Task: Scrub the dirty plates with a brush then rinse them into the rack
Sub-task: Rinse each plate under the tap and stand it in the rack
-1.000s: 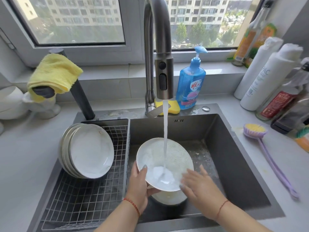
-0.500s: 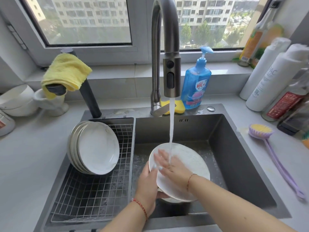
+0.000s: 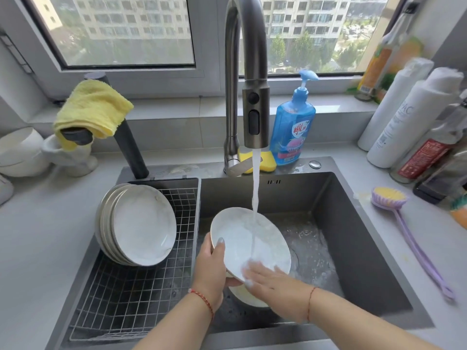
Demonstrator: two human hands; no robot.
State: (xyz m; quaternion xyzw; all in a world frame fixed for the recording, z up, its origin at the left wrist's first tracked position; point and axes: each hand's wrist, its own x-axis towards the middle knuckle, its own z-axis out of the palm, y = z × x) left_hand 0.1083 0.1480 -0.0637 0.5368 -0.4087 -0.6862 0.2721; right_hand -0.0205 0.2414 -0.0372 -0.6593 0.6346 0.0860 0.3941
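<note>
A white plate is tilted under the running tap stream over the sink. My left hand grips its left rim, thumb on the face. My right hand lies flat, fingers spread, on the plate's lower face where the water lands. Beneath them another plate rests on the sink floor, mostly hidden. Several white plates lean upright in the wire rack at the left. The purple long-handled brush lies on the counter at the right.
The tall faucet rises behind the sink. A blue soap bottle and yellow sponge sit behind the basin. Bottles crowd the right counter. A yellow cloth hangs at the left, next to white bowls.
My right hand slid from the plate's upper middle down to its lower edge. The plate stays tilted under the stream in my left hand.
</note>
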